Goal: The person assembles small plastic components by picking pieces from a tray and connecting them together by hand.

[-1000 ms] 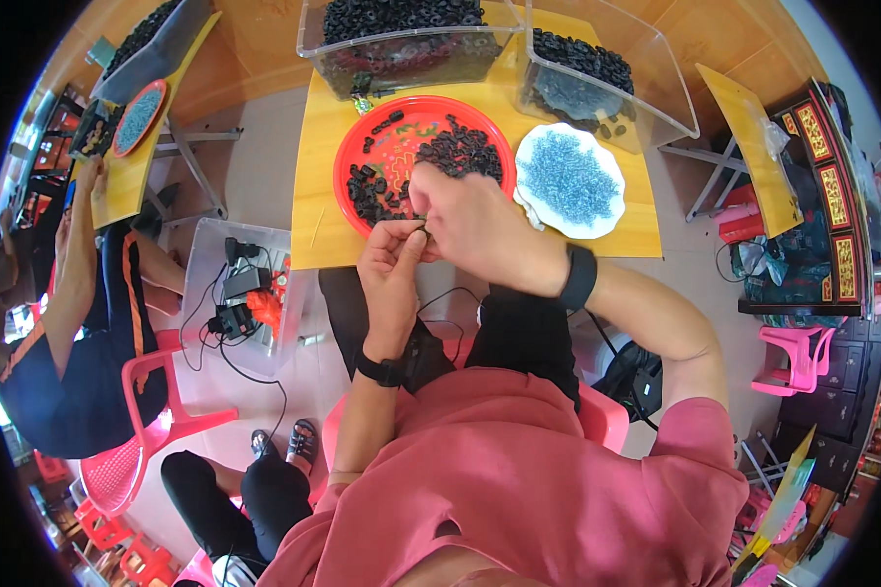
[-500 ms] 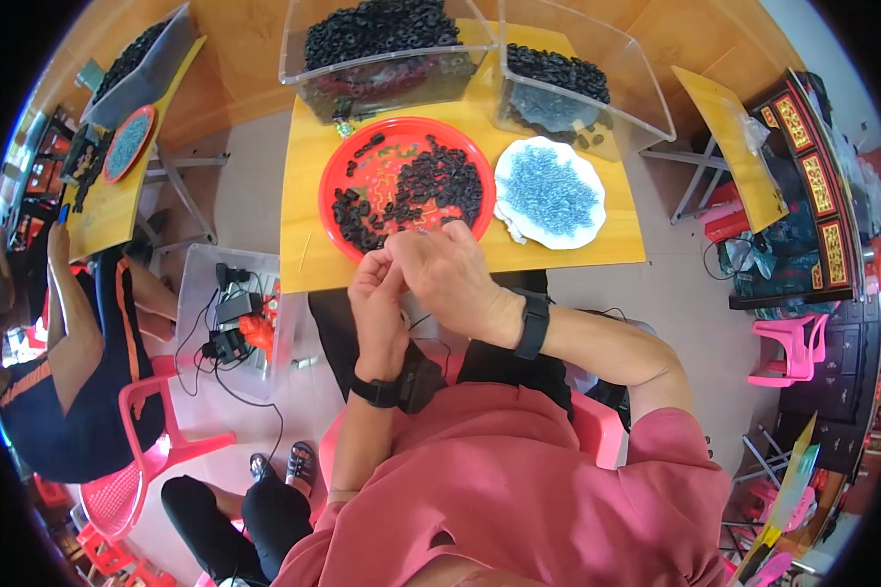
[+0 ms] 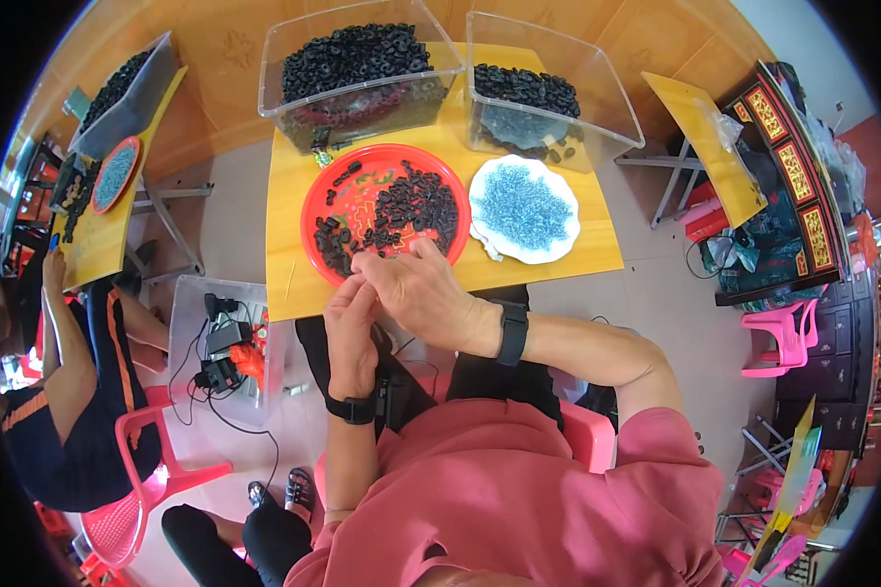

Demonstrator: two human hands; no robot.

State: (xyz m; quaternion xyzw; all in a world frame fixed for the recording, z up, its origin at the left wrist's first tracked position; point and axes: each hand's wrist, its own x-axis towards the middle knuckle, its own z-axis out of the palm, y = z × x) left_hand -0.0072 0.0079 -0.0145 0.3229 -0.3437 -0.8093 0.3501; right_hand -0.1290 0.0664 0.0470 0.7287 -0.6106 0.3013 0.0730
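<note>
My left hand and my right hand meet at the near edge of a red round tray. The fingers of both are pinched together, and whatever sits between them is too small and covered to make out. Many small black ring-like parts lie in the tray, heaped toward its right side. Just to the right, a white scalloped plate bears a pile of small clear-bluish pieces. A dark band circles each wrist.
Two clear plastic bins with black parts stand at the back of the yellow table. On the floor at left is a clear box with adapters and cables. Another person sits at a second table, beside a pink chair.
The view has shifted, so the table and tray appear slightly lower and further left. Both hands stay together in a pinch at the tray's near edge.
</note>
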